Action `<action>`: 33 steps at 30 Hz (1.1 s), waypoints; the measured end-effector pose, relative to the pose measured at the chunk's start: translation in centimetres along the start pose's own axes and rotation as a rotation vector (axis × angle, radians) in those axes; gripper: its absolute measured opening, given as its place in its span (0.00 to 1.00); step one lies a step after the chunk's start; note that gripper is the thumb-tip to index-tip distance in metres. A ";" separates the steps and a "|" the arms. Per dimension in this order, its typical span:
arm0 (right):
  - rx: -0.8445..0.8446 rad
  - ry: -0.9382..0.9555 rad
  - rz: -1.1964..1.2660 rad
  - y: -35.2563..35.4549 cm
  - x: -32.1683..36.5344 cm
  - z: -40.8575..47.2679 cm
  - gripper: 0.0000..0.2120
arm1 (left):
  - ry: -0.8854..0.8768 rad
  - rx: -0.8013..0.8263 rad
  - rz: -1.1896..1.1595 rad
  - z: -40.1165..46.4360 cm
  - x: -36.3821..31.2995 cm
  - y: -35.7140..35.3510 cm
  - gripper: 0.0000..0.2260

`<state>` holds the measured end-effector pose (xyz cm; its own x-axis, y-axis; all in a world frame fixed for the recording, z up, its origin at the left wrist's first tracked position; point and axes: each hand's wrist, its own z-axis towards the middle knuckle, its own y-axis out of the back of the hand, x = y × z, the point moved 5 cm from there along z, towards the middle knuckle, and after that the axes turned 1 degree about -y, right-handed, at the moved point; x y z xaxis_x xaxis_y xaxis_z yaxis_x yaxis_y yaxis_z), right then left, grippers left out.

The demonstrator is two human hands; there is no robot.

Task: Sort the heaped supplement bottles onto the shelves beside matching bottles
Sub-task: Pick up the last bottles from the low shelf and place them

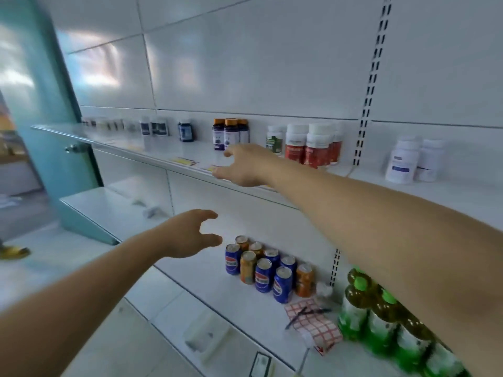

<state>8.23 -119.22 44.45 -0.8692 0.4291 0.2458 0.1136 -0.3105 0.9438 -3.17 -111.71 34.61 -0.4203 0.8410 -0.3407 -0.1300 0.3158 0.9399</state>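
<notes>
Empty grips, both: left hand (190,235) spread wide in the air below the upper shelf (130,153); right hand (242,165) loosely open at the shelf lip, holding nothing. Stock, left to right: blurred small bottles (109,123), orange-capped bottles (230,133) just behind the right hand, red-labelled bottles (313,145). Heap: not in view. Step: seemingly between placements. Next move: fetching another bottle and matching its label.
</notes>
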 end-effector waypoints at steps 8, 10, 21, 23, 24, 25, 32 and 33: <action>0.061 0.038 0.013 -7.5 8.8 15.4 0.32 | 0.076 -0.018 -0.028 8.2 18.2 4.5 0.28; 0.046 0.032 0.013 -10.0 11.2 19.4 0.31 | 0.057 -0.017 -0.012 10.4 23.1 5.1 0.28; 0.198 -0.146 0.040 -26.6 22.5 39.7 0.32 | 0.078 0.187 0.002 20.4 50.5 9.9 0.29; 0.230 -0.202 0.051 -29.4 22.4 43.4 0.32 | 0.079 0.200 -0.007 23.2 54.4 10.3 0.29; 0.240 -0.230 0.065 -30.9 22.2 45.2 0.32 | 0.082 0.207 -0.012 24.7 56.3 10.4 0.29; 0.248 -0.257 0.079 -32.5 21.9 47.1 0.32 | 0.085 0.217 -0.015 26.4 58.1 10.3 0.29; 0.308 -0.418 0.148 -43.7 19.4 60.8 0.32 | 0.059 0.334 0.055 38.9 70.4 8.6 0.29; 0.321 -0.443 0.158 -45.1 19.2 62.5 0.31 | 0.054 0.351 0.058 40.7 72.0 8.7 0.29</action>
<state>16.51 -44.03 20.44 -0.5526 0.7349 0.3931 0.4264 -0.1560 0.8910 1.96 -30.53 17.30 -0.4662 0.8404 -0.2763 0.2080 0.4077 0.8891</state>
